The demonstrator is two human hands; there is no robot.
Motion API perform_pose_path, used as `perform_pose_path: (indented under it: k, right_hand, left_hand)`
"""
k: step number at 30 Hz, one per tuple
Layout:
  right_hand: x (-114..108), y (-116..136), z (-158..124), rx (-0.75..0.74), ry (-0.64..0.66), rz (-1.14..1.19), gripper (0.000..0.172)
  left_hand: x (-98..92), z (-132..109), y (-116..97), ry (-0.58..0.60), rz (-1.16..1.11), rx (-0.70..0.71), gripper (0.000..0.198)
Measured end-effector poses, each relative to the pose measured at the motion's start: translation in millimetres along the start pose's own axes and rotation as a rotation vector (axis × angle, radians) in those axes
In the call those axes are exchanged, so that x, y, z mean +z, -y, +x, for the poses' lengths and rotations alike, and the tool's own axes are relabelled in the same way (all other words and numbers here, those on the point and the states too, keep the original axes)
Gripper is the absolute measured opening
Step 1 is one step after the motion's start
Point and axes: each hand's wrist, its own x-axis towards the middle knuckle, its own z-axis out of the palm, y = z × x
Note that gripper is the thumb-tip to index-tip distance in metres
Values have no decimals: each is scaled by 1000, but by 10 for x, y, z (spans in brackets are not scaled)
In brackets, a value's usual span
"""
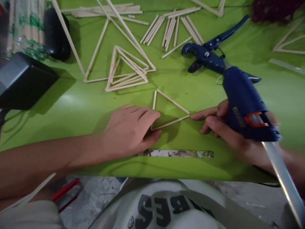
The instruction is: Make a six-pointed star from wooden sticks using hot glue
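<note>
A small triangle of thin wooden sticks (173, 102) lies flat on the green table. My left hand (130, 127) is at its left side, forefinger and thumb closing on the left stick near the lower corner. My right hand (228, 133) holds a blue glue gun (245, 98) with a long glue stick (281, 175) coming out of its rear. The gun's nozzle points away from me, toward the far side. My right forefinger reaches out to the triangle's right corner, touching it or very close. How the other right fingers grip the handle is partly hidden.
Beyond my hands lie nested stick triangles (128, 70), a larger stick frame (95, 51), cut sticks (169, 31) and a blue cutter (207, 54). A black box (23, 81) and wrapped sticks (26, 28) stand left. A worn strip (178, 153) lies near the table edge.
</note>
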Motion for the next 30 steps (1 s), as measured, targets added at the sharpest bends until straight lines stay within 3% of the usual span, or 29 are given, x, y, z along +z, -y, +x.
perform_pose_path:
  k: [10,24,30]
  right_hand:
    - [-25,-7,19,-32,36,2,25]
    - [-40,25,14,-34,35,-34,22]
    - [-58,30,1,-14,20,-25,24]
  left_hand:
    - [1,32,-4,12,-47,-51,24]
    - [-64,31,-83,59,99,-45,22]
    - [-31,-50,-53,-64,97,-48,32]
